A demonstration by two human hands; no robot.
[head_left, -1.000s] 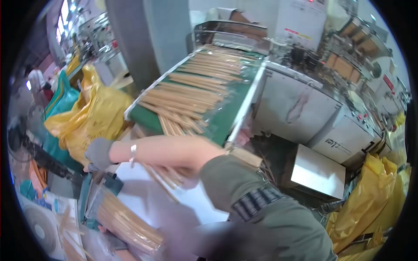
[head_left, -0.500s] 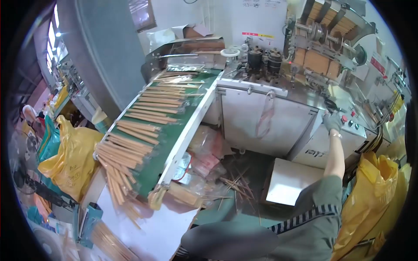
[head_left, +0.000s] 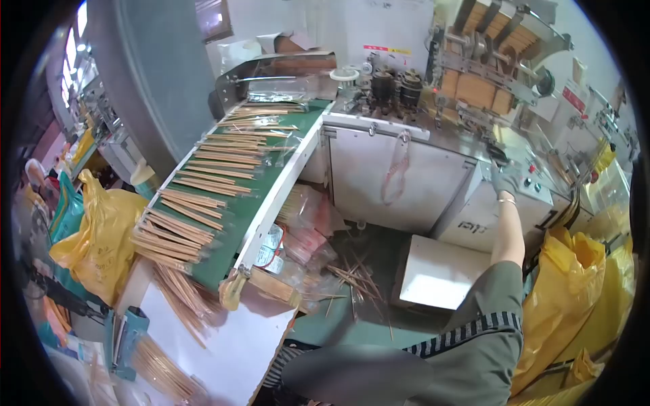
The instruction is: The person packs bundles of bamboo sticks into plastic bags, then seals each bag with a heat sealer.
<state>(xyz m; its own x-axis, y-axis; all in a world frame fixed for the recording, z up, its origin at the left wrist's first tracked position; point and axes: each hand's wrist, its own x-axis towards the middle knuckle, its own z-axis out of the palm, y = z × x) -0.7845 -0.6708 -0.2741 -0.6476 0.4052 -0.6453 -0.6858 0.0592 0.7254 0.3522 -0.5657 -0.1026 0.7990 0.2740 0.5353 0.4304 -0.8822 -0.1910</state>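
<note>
My right hand (head_left: 506, 178), in a grey glove, reaches to the machine's white control panel (head_left: 538, 197). It is beside a dark handle-like part (head_left: 497, 154) and left of a red button (head_left: 531, 169); its fingers are too small and partly hidden to read. My left hand is out of view. Left of the machine, wooden chopsticks (head_left: 218, 152) in clear film lie in rows across a green conveyor belt (head_left: 233, 230). More wrapped chopsticks (head_left: 181, 298) lie in a heap below the belt's lower end, on a white board (head_left: 230, 345).
Yellow bags stand at the right (head_left: 562, 298) and left (head_left: 101, 237). A white-topped box (head_left: 440, 274) sits on the floor near loose sticks (head_left: 355, 281). Plastic bags (head_left: 308, 227) lie under the conveyor. Another chopstick bundle (head_left: 162, 369) is at lower left.
The view has shifted, so everything sits slightly further left and higher. Chopsticks hanging over the belt's lower end have dropped onto the white board. My right hand stays at the panel.
</note>
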